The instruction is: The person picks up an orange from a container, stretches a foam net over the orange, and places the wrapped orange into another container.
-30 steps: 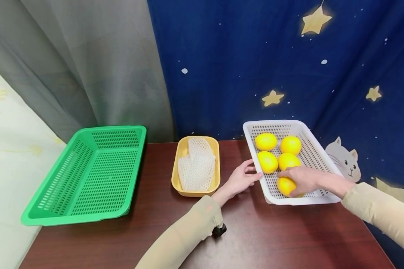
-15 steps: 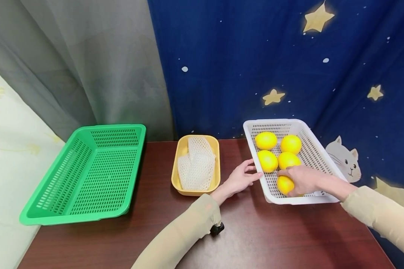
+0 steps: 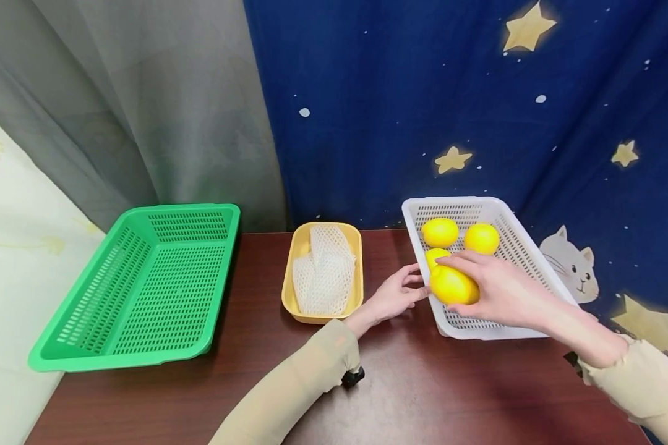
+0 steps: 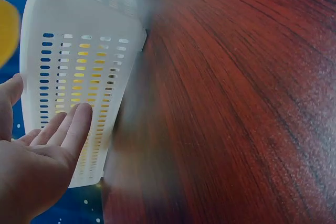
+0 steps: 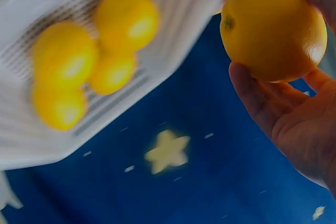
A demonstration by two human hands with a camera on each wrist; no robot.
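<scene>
My right hand (image 3: 503,290) grips a yellow lemon (image 3: 453,286) above the left rim of the white basket (image 3: 501,334). In the right wrist view the thumb and fingers spread round that lemon (image 5: 273,32), its stem end showing. Inside the basket are a lemon at the back left (image 3: 440,232), another at the back right (image 3: 482,238), and one partly covered (image 3: 436,256) by the held lemon. The right wrist view shows several lemons (image 5: 65,53) there. My left hand (image 3: 391,298) rests at the basket's left side, fingers extended along the slotted wall (image 4: 58,19), thumb near the rim.
A small yellow tray (image 3: 289,284) holding white mesh netting (image 3: 325,272) sits mid-table. To the far left stands a large green basket (image 3: 214,303) with slotted sides. Curtains (image 3: 339,123) hang behind the dark red wooden table (image 3: 423,395).
My right hand has lifted the nearest lemon off the basket floor and carried it up and leftward to the left rim. The left hand has stayed almost still at the basket's side.
</scene>
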